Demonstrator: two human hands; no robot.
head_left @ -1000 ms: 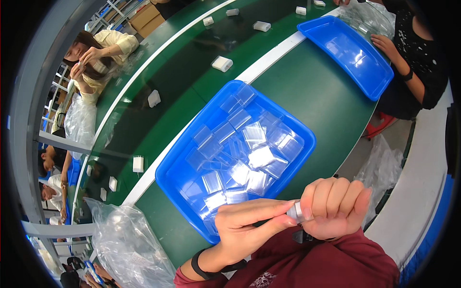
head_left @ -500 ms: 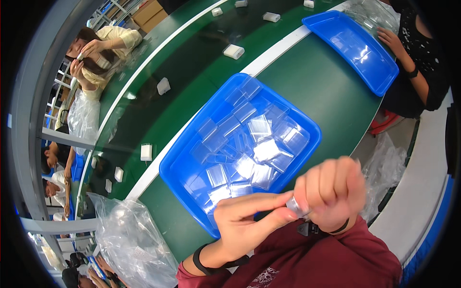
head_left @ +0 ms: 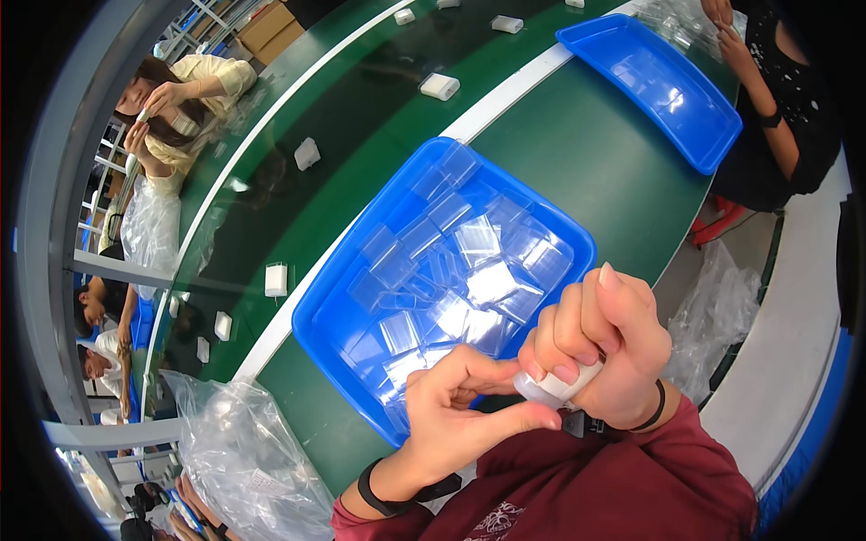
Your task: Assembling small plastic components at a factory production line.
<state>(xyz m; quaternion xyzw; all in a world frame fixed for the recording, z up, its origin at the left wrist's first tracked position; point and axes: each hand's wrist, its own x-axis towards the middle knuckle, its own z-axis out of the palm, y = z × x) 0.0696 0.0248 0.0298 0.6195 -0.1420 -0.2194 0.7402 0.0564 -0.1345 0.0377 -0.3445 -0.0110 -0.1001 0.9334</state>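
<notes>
Above the near edge of the blue tray, my right hand (head_left: 603, 347) is closed around a small white plastic piece (head_left: 564, 386) with a rounded, translucent end. My left hand (head_left: 456, 410) pinches that end, its forefinger on the upper side and its thumb along the lower. The palm and fingers of my right hand hide much of the piece. Beyond both hands lies the blue tray (head_left: 317, 317), holding several clear, flat, rectangular plastic cases (head_left: 476, 242); some shine brightly under the light.
Several white pieces (head_left: 440, 87) lie spread along the dark green belt (head_left: 361, 126) past a white rail (head_left: 492, 106). A clear plastic bag (head_left: 244, 442) sits at left. Another blue tray (head_left: 663, 90) stands far right beside a person in black. People work across the belt.
My right hand has turned and shifted slightly left, so more of the white piece shows. The left hand stays at its end. At far right, the co-worker's hands have risen from the bag.
</notes>
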